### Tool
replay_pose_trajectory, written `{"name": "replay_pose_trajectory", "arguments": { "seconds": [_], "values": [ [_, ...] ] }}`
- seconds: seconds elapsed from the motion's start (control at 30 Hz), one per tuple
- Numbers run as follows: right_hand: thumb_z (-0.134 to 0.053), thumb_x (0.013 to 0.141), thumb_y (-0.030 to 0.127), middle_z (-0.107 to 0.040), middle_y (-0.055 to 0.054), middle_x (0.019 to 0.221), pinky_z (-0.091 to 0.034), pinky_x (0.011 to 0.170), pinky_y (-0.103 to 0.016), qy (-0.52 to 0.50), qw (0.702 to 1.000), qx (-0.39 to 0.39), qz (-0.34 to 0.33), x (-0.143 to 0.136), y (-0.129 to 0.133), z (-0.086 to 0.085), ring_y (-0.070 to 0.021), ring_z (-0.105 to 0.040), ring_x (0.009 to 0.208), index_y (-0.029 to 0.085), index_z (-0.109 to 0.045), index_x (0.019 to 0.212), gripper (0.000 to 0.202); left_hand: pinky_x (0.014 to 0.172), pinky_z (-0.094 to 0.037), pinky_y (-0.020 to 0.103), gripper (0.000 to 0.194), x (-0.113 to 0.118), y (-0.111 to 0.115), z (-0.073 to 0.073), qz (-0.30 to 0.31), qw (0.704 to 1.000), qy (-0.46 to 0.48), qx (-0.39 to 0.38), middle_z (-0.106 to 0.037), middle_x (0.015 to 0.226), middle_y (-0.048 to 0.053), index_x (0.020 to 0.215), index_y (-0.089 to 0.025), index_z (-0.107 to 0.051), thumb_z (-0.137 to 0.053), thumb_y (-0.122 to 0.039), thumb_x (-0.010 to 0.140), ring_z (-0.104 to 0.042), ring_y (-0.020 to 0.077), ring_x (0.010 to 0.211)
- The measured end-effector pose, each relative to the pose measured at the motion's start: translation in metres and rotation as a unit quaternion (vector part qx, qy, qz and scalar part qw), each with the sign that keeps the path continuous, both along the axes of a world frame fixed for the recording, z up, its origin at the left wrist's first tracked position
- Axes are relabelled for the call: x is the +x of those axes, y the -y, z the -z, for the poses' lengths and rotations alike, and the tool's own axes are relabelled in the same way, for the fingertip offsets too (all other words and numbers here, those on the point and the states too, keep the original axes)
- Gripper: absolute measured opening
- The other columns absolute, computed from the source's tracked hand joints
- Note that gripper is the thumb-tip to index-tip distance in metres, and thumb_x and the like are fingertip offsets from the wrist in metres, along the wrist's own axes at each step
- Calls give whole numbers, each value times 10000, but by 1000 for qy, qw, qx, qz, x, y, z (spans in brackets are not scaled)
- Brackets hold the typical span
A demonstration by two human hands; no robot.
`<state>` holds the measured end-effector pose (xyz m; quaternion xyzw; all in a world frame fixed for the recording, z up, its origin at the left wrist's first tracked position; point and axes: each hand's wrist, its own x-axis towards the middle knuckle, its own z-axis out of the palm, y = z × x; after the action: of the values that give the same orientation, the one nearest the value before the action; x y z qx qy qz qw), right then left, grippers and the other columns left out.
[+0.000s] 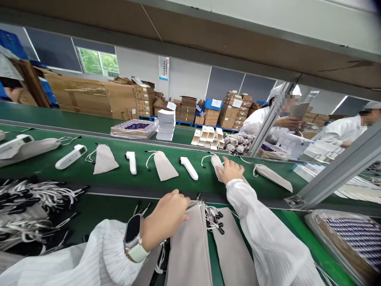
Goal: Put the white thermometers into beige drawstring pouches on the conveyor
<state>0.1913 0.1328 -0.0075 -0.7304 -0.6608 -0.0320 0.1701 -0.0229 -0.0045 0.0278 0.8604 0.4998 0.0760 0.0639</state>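
My left hand (166,216), with a watch on its wrist, has curled fingers at the top edge of a stacked light grey drawstring pouch (190,246); its fingertips are partly hidden. On the green conveyor belt (205,186), my right hand (232,171) reaches over another drawstring pouch (216,163), thumb and fingers spread across it. Left of that pouch lies a white handheld thermometer-like device (189,168) with a dark tip. Farther left are a flat pouch (165,166) and a second white device (131,163). A filled-looking pouch (274,177) lies to the right.
A heap of pouches with white cords (38,210) lies at left. A metal post (336,171) rises at right, near a wrapped tray (348,238). Overhead runs a shelf (190,31). Beyond the belt are white boxes (208,135), a paper stack (166,123) and two co-workers.
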Motion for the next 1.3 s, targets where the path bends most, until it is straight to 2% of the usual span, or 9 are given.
{"name": "replay_pose_trajectory", "arguments": {
  "seconds": [0.13,0.3,0.5,0.57,0.67,0.73,0.9,1.13,1.3],
  "values": [
    [-503,730,438,-526,-94,1089,-248,882,-450,-139,972,-42,-186,-51,-1,21,-266,-441,1034,258,-424,1178,490,582,-298,283,165,-4,1,-4,9,1000,10,-25,-537,618,26,589,-187,-470,-503,-217,748,-450,206,702],
    [-609,634,191,-519,-98,1113,-245,927,-429,-341,925,-45,-160,-74,-18,47,-259,-392,1100,205,-458,1153,541,580,-293,249,168,-5,0,-18,61,990,99,-77,-492,619,-9,660,-198,-472,-379,-191,799,-446,157,659],
    [-475,731,271,-600,-70,939,-468,661,-324,-516,838,-45,-171,-50,-21,13,-192,-569,863,160,-482,1096,382,655,-297,253,265,-5,-10,-15,15,982,181,-43,-499,661,-19,660,-200,-451,-284,-287,846,-452,163,736],
    [-517,704,258,-602,-54,953,-479,622,-273,-602,767,-44,-217,-45,-10,-11,-162,-584,828,176,-464,1107,415,587,-276,245,333,-7,-13,-10,5,985,162,-58,-460,587,-26,601,-191,-431,-270,-346,848,-437,148,629],
    [-621,611,162,-609,-28,946,-486,631,-246,-729,608,-62,-307,-49,12,-43,-140,-593,788,208,-461,1090,507,495,-224,229,360,-14,-15,-10,34,984,123,-127,-386,525,-38,547,-188,-395,-408,-475,764,-388,132,541],
    [-643,600,141,-619,-17,901,-495,632,-266,-756,554,-87,-338,-56,28,-55,-140,-602,738,227,-442,1099,545,486,-218,220,336,-19,-15,-15,79,977,96,-173,-379,535,-39,541,-187,-394,-496,-458,710,-386,131,555],
    [-659,617,163,-599,24,845,-509,670,-316,-747,541,-94,-376,-73,48,-60,-146,-613,738,328,-321,1204,697,490,-224,213,269,-27,-13,-25,111,968,99,-204,-356,524,-46,554,-184,-362,-383,-298,797,-358,111,524],
    [-690,599,246,-588,32,859,-511,668,-313,-779,538,19,-322,-72,42,-63,-136,-601,744,281,-417,998,484,454,-203,205,272,-17,-15,-24,62,964,181,-185,-357,552,-62,600,-180,-409,-487,-397,744,-322,88,495],
    [-709,564,344,-583,36,687,-499,567,-256,-707,585,-132,-376,-75,45,-56,-125,-592,649,202,-448,793,375,548,-310,216,199,-14,-17,-29,5,956,291,-43,-472,706,-31,713,-186,-484,-442,-365,789,-438,121,629]
  ]
}}
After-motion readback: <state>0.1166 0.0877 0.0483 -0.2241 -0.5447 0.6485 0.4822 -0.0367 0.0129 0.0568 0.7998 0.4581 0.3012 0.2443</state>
